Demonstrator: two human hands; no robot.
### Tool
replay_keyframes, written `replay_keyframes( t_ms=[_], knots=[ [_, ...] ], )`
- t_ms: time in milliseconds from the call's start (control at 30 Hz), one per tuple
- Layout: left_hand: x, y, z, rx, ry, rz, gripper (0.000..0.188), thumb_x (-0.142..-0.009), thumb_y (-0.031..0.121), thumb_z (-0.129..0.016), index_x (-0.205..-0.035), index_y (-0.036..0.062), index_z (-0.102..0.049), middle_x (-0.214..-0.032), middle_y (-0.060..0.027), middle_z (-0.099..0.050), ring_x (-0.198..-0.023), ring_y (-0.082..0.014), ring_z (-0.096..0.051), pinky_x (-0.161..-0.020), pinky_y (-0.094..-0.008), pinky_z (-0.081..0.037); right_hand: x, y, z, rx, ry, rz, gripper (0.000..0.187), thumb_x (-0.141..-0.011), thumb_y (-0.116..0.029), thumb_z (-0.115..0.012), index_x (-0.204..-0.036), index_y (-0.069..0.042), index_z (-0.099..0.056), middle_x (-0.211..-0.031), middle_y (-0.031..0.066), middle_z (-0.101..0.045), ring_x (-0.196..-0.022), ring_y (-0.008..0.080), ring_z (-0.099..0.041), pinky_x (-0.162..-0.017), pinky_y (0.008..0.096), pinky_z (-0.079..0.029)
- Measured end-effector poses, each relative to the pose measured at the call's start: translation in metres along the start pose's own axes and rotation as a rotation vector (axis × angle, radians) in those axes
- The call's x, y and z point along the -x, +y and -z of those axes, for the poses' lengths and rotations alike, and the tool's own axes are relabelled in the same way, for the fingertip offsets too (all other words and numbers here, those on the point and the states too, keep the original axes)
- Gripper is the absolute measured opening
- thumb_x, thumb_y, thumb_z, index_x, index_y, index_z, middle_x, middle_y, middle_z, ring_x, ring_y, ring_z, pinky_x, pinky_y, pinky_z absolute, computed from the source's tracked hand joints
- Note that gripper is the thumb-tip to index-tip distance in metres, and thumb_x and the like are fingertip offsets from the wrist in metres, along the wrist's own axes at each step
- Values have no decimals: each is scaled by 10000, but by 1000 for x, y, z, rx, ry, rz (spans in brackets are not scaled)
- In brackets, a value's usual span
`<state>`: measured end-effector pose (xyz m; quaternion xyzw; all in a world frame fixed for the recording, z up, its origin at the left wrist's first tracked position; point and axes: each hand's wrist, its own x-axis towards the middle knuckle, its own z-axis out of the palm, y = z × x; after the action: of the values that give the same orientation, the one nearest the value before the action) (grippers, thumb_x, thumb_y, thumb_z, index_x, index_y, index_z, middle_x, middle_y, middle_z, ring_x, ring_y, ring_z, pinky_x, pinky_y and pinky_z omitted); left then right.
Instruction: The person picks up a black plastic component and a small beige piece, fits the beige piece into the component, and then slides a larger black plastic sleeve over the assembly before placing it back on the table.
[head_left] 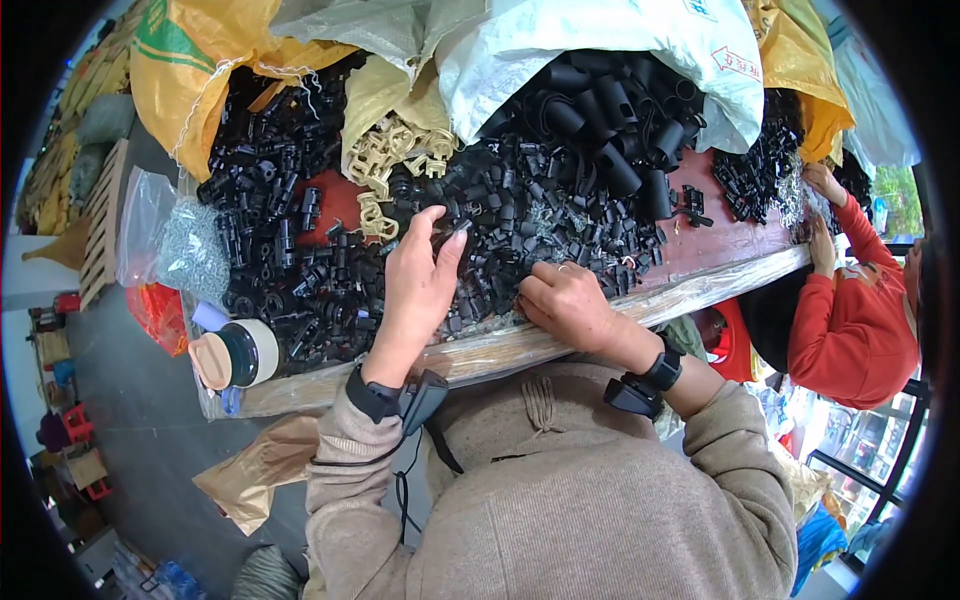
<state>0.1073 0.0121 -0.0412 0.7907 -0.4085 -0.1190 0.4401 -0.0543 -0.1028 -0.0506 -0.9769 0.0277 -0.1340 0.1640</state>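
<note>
My left hand (pixel 415 280) is raised over a spread of small black plastic parts (pixel 490 210), its thumb and forefinger apart. A small shiny bit shows by the thumb tip, too small to name. To its right, my right hand (pixel 572 305) is closed with curled fingers low at the near edge of the pile. What it pinches, if anything, is hidden by the fingers. Small clear or silvery pieces (pixel 570 222) lie among the black parts just beyond it. Beige plastic parts (pixel 378 215) lie beyond my left hand, spilling from a pale yellow sack (pixel 385 90).
A white sack (pixel 600 35) holds large black tubes (pixel 605 110) at the back. An orange-yellow sack (pixel 185 80) stands back left. A bag of small metal pieces (pixel 190 245) and a lidded jar (pixel 240 352) sit at the left. The wooden table edge (pixel 500 355) runs before me. A co-worker in red (pixel 850 310) works at the right.
</note>
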Motion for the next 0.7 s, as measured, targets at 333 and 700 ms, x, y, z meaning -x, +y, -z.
replay_keyframes(
  t_ms=[333, 700],
  knots=[
    [11, -9, 16, 1422, -388, 595, 362, -872, 136, -416, -1197, -21, -394, -1022, -134, -537, -745, -151, -548, -652, -251, -456, -5, -1, 3, 117, -57, 169, 80, -653, -134, -525, -645, -94, -457, -671, 41, -434, -526, 160, -516, -498, 285, -406],
    [14, 11, -4, 968, -187, 540, 331, -827, 52, -483, -1153, -6, -465, -982, -99, -543, -809, -138, -520, -721, -259, -441, -5, 2, 0, 155, -107, 123, 98, -664, -134, -539, -656, -77, -459, -667, 55, -436, -532, 172, -531, -502, 286, -424]
  ],
)
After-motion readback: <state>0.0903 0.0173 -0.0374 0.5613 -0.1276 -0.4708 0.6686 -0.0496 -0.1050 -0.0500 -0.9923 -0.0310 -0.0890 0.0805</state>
